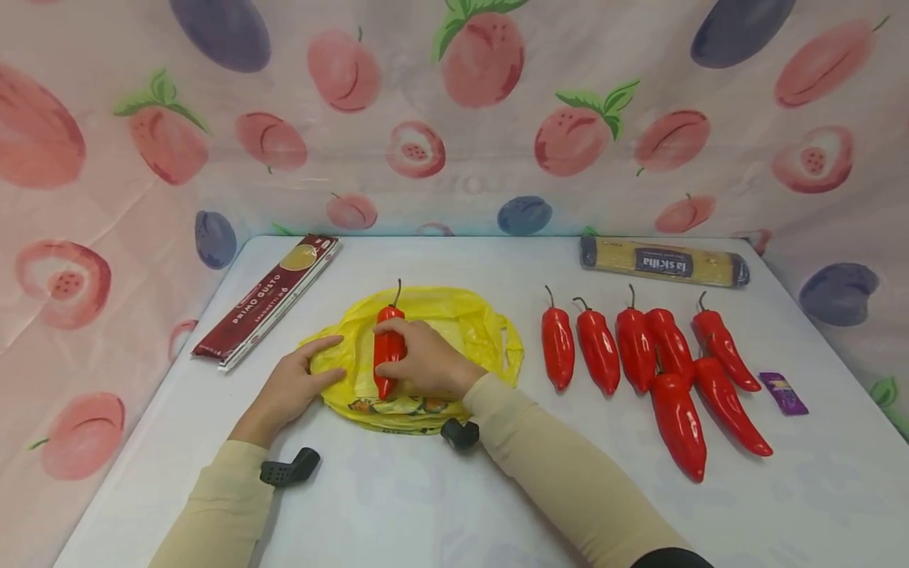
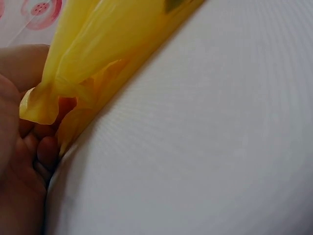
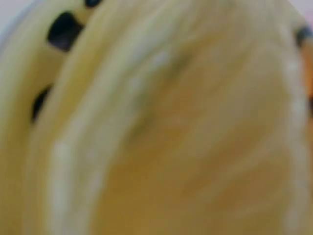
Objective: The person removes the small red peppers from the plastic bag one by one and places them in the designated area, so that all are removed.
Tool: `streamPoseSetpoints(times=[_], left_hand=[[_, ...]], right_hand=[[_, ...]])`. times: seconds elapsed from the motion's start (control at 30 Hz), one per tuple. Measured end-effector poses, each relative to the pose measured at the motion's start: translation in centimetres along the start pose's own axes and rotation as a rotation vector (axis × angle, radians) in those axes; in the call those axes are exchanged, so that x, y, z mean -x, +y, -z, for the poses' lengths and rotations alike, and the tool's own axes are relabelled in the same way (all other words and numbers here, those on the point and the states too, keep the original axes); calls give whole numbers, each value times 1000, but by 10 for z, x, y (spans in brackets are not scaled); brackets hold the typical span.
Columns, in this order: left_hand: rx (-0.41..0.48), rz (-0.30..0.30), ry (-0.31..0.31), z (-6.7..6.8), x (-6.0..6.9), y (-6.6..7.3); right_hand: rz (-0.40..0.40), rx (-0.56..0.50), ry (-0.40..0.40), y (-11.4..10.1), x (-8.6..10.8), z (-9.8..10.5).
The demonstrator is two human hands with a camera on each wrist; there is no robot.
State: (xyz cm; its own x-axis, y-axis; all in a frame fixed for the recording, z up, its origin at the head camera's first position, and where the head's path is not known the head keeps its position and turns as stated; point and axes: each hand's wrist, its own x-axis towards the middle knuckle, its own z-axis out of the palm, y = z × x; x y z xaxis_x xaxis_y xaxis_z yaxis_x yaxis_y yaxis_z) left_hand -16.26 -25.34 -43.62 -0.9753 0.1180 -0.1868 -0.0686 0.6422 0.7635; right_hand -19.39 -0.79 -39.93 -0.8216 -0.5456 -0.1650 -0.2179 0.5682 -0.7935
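A yellow plastic bag (image 1: 454, 304) lies spread with its mouth open on the white table. My right hand (image 1: 429, 359) grips a red chili pepper (image 1: 388, 347) over the middle of the bag, its stem toward the far side. At the bag's left edge is my left hand (image 1: 294, 386). The left wrist view shows bag plastic (image 2: 98, 44) between the thumb side and the curled fingers (image 2: 47, 152). Blurred yellow plastic (image 3: 195, 147) fills the right wrist view and hides the right hand and the pepper there.
Several red peppers (image 1: 598, 351) lie on the right of the table. Beside them is a small purple packet (image 1: 783, 393). A spaghetti pack (image 1: 266, 304) lies at the back left, another pasta pack (image 1: 663, 262) at the back right. A fruit-patterned cloth (image 1: 454, 173) hangs behind.
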Motion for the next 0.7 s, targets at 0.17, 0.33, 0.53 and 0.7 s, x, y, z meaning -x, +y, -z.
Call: streamPoseSetpoints(times=[0.17,0.33,0.53,0.7], left_hand=[[7,7,-2,0,0,0],[25,14,-8,1,1,2],[18,-11,1,2,2,4],[14,-16,2,3,3,5]], right_hand=[[31,-39,21,-2,5,10],[62,-55,40,-5,11,22],[98,-22,50,-3,25,40],[88,23,81,5,41,53]])
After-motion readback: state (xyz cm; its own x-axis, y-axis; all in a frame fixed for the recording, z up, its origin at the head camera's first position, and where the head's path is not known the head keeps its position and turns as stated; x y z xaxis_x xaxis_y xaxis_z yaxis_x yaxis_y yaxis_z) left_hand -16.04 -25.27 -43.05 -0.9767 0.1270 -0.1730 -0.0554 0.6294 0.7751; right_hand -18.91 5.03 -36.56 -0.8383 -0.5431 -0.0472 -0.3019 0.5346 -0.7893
